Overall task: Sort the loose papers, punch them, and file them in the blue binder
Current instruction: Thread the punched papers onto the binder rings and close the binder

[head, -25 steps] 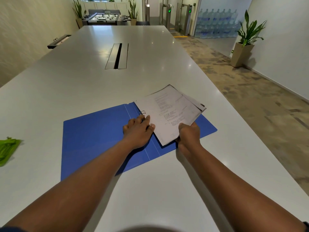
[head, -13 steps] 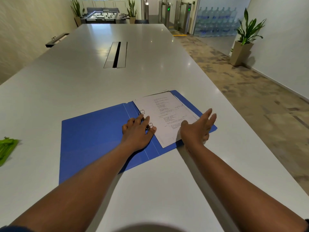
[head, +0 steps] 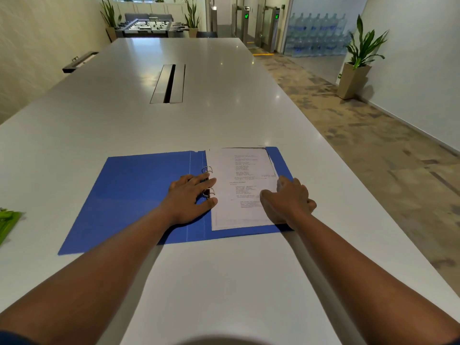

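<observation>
Blue binder lies open; my left hand presses flat beside its rings, my right hand rests loosely curled on the papers.

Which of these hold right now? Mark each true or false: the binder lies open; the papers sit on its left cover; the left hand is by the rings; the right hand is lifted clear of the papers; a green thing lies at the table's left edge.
1. The blue binder lies open flat on the table. True.
2. The papers sit on the left cover. False: they lie on the right cover, against the rings.
3. The left hand rests at the rings. True.
4. The right hand is lifted clear of the papers. False: it rests on their right edge.
5. A green thing lies at the table's left edge. True.
</observation>
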A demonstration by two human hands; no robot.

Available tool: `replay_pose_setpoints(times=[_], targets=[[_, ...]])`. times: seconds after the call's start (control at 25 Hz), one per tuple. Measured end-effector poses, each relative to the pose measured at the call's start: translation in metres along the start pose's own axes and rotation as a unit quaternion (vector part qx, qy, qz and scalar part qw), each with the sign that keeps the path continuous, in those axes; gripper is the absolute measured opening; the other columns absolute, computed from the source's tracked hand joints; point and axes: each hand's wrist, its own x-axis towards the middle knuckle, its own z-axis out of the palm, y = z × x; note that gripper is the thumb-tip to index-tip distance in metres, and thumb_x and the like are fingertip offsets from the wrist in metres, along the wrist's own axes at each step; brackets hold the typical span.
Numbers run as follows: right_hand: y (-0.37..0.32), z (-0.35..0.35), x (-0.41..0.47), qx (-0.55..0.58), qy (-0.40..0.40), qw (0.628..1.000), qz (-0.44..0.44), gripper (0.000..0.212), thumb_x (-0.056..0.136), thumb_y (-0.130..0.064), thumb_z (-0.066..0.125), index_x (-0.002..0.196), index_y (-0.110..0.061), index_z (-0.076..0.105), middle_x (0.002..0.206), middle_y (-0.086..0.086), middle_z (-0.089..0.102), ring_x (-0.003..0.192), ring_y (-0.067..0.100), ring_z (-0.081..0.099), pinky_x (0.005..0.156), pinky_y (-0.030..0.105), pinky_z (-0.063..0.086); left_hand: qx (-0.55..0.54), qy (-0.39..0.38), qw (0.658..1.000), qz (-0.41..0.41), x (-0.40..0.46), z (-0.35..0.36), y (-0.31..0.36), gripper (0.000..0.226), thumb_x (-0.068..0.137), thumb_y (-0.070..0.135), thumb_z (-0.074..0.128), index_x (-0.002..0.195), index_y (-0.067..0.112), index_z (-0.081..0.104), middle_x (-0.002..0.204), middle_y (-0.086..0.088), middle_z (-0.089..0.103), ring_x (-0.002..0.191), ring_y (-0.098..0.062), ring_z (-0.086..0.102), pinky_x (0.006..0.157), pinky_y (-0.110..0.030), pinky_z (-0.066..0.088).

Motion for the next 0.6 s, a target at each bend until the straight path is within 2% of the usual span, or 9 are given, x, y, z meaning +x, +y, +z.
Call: replay_pose_setpoints(times=[0.04, 0.12, 0.2, 0.32, 0.4, 0.48, 0.6], targets=[[0.004, 0.002, 0.0, -0.006, 0.007, 1.0, -0.005, 0.046, 0.072, -0.06, 0.051, 0.11, -0.034, 0.051, 0.117, -0.001, 0.051, 0.124, 0.027, 0.046, 0.099, 0.05, 0.036, -0.005, 0.003, 1.0, 0.01, -0.001, -0.001, -0.005, 0.081, 0.084, 0.079, 0.023, 0.155, 0.04, 0.031, 0.164, 0.014, 0.024, 0.147, -0.024, 0.023, 0.115, -0.051, 0.021], [0.008, 0.006, 0.0, -0.021, 0.018, 1.0, -0.014, 0.048, 0.071, -0.066, 0.048, 0.106, -0.034, 0.05, 0.113, -0.003, 0.051, 0.12, 0.024, 0.049, 0.096, 0.049, 0.037, -0.003, 0.011, 1.0, 0.025, -0.002, -0.001, -0.011, 0.079, 0.086, 0.078, 0.025, 0.154, 0.04, 0.033, 0.163, 0.015, 0.026, 0.146, -0.023, 0.026, 0.114, -0.051, 0.023], [0.012, 0.01, 0.002, -0.04, 0.024, 0.999, -0.023, 0.056, 0.071, -0.072, 0.045, 0.112, -0.034, 0.05, 0.119, -0.002, 0.052, 0.124, 0.026, 0.047, 0.097, 0.05, 0.037, 0.005, 0.017, 0.999, 0.029, -0.001, 0.001, -0.011, 0.078, 0.087, 0.078, 0.026, 0.155, 0.039, 0.032, 0.163, 0.014, 0.026, 0.146, -0.022, 0.026, 0.114, -0.052, 0.024], [0.018, 0.014, 0.002, -0.056, 0.026, 0.997, -0.043, 0.072, 0.074, -0.076, 0.043, 0.131, -0.033, 0.05, 0.14, 0.004, 0.05, 0.136, 0.031, 0.04, 0.104, 0.055, 0.035, 0.005, 0.018, 1.0, 0.014, -0.006, 0.003, -0.007, 0.079, 0.087, 0.078, 0.026, 0.155, 0.038, 0.03, 0.164, 0.014, 0.026, 0.147, -0.022, 0.025, 0.115, -0.052, 0.022], [0.019, 0.013, 0.003, -0.055, 0.037, 0.996, -0.051, 0.072, 0.074, -0.076, 0.041, 0.129, -0.032, 0.052, 0.137, 0.004, 0.052, 0.133, 0.031, 0.041, 0.102, 0.053, 0.036, -0.001, 0.017, 1.0, 0.008, -0.008, 0.001, -0.004, 0.08, 0.087, 0.078, 0.026, 0.156, 0.036, 0.031, 0.163, 0.012, 0.028, 0.146, -0.022, 0.027, 0.115, -0.051, 0.022], [0.02, 0.013, 0.002, -0.057, 0.042, 0.996, -0.057, 0.069, 0.074, -0.076, 0.04, 0.125, -0.031, 0.055, 0.133, 0.003, 0.054, 0.129, 0.031, 0.043, 0.1, 0.051, 0.037, -0.054, 0.04, 0.998, 0.009, -0.012, -0.003, 0.0, 0.076, 0.09, 0.074, 0.03, 0.152, 0.031, 0.039, 0.158, 0.006, 0.041, 0.141, -0.022, 0.038, 0.114, -0.049, 0.029], [0.022, 0.014, 0.0, -0.045, 0.06, 0.995, -0.07, 0.055, 0.077, -0.074, 0.036, 0.107, -0.032, 0.055, 0.127, 0.002, 0.056, 0.125, 0.031, 0.045, 0.098, 0.051, 0.038, -0.2, 0.154, 0.966, -0.057, -0.016, -0.015, -0.001, 0.06, 0.097, 0.059, 0.042, 0.137, 0.017, 0.057, 0.139, -0.005, 0.06, 0.124, -0.026, 0.055, 0.104, -0.047, 0.045]])
